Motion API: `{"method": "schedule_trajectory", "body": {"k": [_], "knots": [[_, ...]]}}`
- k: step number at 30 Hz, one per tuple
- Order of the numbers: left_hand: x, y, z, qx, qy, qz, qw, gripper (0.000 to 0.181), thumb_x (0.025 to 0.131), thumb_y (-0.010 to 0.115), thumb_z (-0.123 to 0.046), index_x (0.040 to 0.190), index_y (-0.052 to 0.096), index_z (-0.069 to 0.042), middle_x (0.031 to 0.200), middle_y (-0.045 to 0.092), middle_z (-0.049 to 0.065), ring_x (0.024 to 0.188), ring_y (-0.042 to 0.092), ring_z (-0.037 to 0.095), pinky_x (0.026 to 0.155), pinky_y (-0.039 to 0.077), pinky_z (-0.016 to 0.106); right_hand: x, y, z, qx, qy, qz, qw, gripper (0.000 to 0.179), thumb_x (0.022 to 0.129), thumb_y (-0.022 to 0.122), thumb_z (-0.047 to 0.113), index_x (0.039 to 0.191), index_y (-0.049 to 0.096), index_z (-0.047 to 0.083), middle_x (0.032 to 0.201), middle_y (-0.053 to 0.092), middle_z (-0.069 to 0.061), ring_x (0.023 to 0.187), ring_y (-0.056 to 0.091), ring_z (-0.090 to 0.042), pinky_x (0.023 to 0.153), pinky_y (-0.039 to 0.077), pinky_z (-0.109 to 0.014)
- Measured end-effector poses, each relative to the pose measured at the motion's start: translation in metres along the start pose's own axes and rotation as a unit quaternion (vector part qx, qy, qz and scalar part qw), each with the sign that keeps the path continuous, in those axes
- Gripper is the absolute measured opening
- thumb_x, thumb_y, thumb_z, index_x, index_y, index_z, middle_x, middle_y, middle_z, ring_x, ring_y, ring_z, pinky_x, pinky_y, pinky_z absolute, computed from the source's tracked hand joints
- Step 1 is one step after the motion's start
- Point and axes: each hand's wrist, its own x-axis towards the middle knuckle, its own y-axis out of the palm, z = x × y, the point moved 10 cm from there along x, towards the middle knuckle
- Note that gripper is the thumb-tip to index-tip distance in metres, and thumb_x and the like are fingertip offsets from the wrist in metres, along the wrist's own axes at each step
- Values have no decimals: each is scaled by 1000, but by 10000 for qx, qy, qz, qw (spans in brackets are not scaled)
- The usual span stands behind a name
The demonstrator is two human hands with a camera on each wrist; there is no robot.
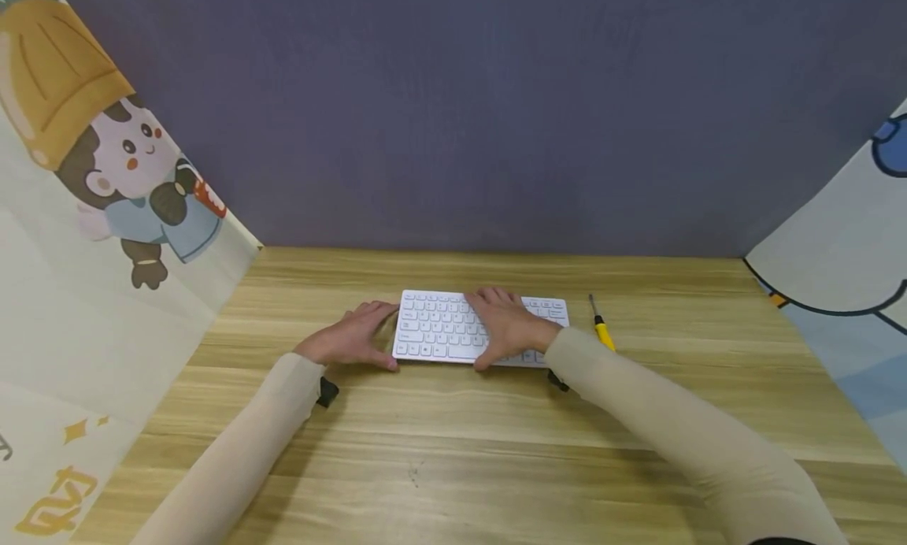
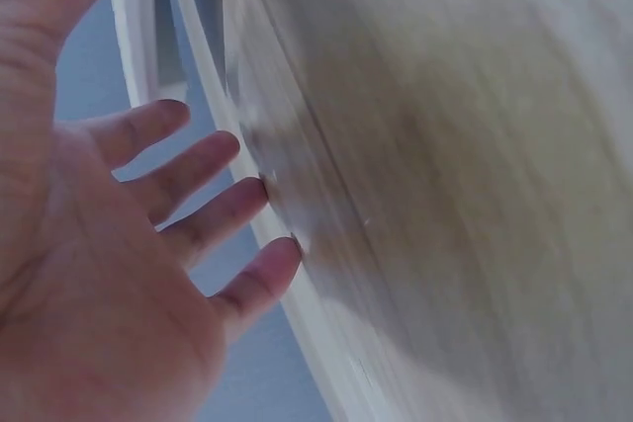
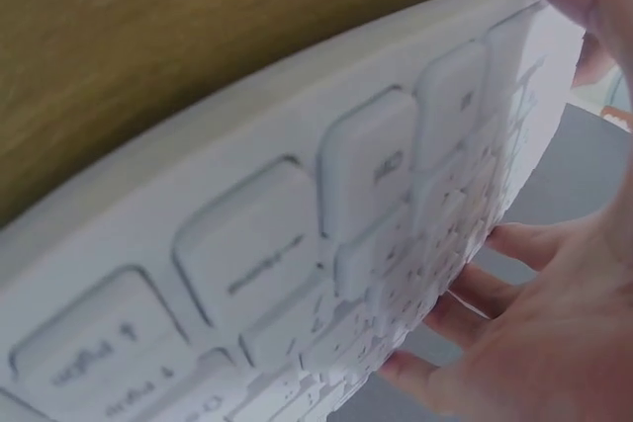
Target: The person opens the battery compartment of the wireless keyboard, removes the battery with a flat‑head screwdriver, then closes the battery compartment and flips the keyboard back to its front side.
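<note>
A white compact keyboard (image 1: 445, 324) lies on the wooden table, its long side running left to right. My right hand (image 1: 509, 324) spans it right of the middle, thumb at the near edge and fingertips over the far edge. The right wrist view shows the same grip on the keyboard (image 3: 386, 165), with the keys close to the camera. At the keyboard's left end is my left hand (image 1: 354, 336), thumb and fingers spread about that short side. In the left wrist view the left hand (image 2: 109, 264) has its fingers apart and only slightly bent.
Right of the keyboard lies a screwdriver (image 1: 602, 332) with a yellow and black handle, partly behind the right sleeve. A dark blue-grey wall (image 1: 468, 120) rises behind the table (image 1: 425, 458). Printed cartoon cloths hang at both sides.
</note>
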Motion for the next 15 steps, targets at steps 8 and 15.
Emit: {"method": "schedule_trajectory", "body": {"k": [8, 15], "knots": [[0, 0, 0, 29, 107, -2, 9999, 113, 64, 79, -59, 148, 26, -6, 148, 30, 16, 136, 23, 34, 105, 17, 61, -5, -9, -2, 437, -139, -132, 9989, 125, 57, 83, 54, 151, 16, 8, 146, 27, -13, 136, 19, -32, 110, 12, -53], [1, 0, 1, 61, 160, -90, 9998, 112, 64, 79, -59, 148, 28, -4, 147, 33, 16, 134, 26, 33, 105, 20, 59, -10, -21, -4, 769, -259, -279, 9963, 123, 59, 84, 50, 151, 15, 7, 146, 27, -14, 137, 18, -34, 109, 12, -55]]}}
